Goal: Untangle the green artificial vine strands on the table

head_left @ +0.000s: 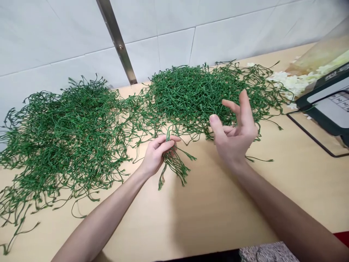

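Green stems (176, 165) hang in a small bunch from my left hand (156, 154), over the middle of the tabletop (152, 222). That hand is closed, thumb and fingers pinched around the upper part of the bunch, and the forked tips fan out below it toward the near side. My right hand (236, 136) is raised to the right of it, well open, thumb and fingers spread and curved, with nothing that I can see in its grip; it is in front of the near edge of the right heap (188, 94), though I cannot tell whether any finger touches it.

More of the same stems lie loose along the far side: that dense mound at centre right, and a wider, looser left heap (62, 142), joined by a thin scatter between the two. One stray piece (13, 236) lies at the near left.

At the far right, clear plastic (319, 54) slants up, with white petals (283, 82) showing through it and others lying just outside on its left; I cannot tell whether it is a bag or a box. Nearer stands a dark-edged object (327, 105) with a pale, marked panel, tilted, with a thin black frame (313, 140) at its foot.
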Available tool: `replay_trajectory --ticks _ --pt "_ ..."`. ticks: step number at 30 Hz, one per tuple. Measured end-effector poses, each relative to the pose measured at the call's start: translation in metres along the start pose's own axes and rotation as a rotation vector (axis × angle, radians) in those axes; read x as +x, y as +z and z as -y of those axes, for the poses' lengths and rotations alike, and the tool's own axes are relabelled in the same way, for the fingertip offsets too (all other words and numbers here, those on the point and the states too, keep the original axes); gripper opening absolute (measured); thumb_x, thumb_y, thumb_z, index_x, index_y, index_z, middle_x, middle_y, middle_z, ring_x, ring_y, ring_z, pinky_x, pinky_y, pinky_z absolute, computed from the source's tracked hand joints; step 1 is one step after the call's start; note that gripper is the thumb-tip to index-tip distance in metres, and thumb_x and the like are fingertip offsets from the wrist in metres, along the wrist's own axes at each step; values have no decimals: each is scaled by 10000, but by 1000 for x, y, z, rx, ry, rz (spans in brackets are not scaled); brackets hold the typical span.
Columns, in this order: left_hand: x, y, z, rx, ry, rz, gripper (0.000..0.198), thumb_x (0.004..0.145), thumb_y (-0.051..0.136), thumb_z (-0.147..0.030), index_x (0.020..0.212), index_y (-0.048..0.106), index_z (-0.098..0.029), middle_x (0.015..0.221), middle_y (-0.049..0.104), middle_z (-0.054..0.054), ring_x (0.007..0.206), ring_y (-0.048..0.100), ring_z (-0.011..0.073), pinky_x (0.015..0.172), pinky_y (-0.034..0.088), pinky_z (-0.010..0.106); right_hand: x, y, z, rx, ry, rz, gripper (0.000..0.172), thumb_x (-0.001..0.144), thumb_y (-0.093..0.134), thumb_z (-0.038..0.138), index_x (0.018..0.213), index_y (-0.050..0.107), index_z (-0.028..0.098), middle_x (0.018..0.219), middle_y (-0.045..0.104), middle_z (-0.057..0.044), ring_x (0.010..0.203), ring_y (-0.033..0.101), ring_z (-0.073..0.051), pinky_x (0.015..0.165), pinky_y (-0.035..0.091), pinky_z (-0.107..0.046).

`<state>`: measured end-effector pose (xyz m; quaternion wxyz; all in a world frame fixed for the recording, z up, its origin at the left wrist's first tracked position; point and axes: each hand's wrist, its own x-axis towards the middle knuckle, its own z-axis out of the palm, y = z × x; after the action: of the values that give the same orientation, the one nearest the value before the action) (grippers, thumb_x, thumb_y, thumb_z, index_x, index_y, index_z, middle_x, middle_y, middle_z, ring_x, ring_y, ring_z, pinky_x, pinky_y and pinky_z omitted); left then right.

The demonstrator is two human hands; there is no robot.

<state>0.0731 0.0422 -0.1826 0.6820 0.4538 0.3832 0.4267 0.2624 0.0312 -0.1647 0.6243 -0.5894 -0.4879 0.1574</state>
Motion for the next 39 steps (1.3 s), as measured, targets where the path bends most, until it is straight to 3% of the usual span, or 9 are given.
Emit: replay_trajectory --ticks 6,9,11,12,15,18,21,30,39 --pt "0 1 1 56 18 13 278 722 769 -328 944 742 -162 706 669 14 552 512 73 526 405 198 0 4 -6 170 -16 91 630 907 571 308 1479 310 347 1531 332 -93 1006 685 -237 439 535 -243" --pt "-1 3 -1 69 23 0 269 719 775 -334 918 742 -157 663 648 4 522 492 62 488 375 189 2 3 -6 197 21 10 506 891 605 319 1374 454 330 1374 520 -104 711 698 -153 362 469 -229" --pt "-2 3 -2 89 30 0 271 717 777 -344 903 740 -150 605 603 -12 503 468 58 466 347 187 3 2 -4 209 45 14 279 863 649 357 1121 626 253 1041 679 -83 493 601 -93 329 406 -219" --pt "-2 4 -3 102 33 2 273 716 778 -346 900 739 -148 572 572 -23 489 447 54 453 327 186 3 1 -3 228 60 81 198 857 654 387 954 662 215 852 688 -56 436 558 -81 330 392 -219" --pt "-3 5 -4 124 32 27 285 711 783 -355 897 737 -144 504 493 -52 450 379 41 425 268 185 1 0 -1 314 152 504 334 837 654 465 686 643 168 561 620 -14 428 560 -100 367 414 -221" --pt "-3 6 -7 120 28 69 306 682 803 -372 864 734 -136 510 511 -48 446 382 39 427 276 189 -2 2 -1 358 304 872 294 716 779 424 714 678 148 605 672 -20 486 590 -104 431 460 -219" --pt "-3 8 -8 152 19 94 321 676 806 -386 850 731 -126 533 545 -34 462 423 48 439 317 190 -5 5 -6 394 448 1032 286 626 847 357 705 674 144 634 687 -9 527 608 -99 504 497 -217" --pt "-1 0 1 153 70 146 375 674 817 -333 980 699 -152 729 685 23 651 623 119 660 527 243 0 6 -3 469 598 1026 281 579 874 271 682 643 148 621 659 19 552 601 -86 541 497 -211" --pt "0 -2 -4 127 1 161 399 680 814 -368 969 650 -147 577 580 -43 507 502 67 503 373 193 4 1 -6 429 664 1133 259 629 839 246 815 688 147 696 677 10 593 581 -77 534 427 -197"
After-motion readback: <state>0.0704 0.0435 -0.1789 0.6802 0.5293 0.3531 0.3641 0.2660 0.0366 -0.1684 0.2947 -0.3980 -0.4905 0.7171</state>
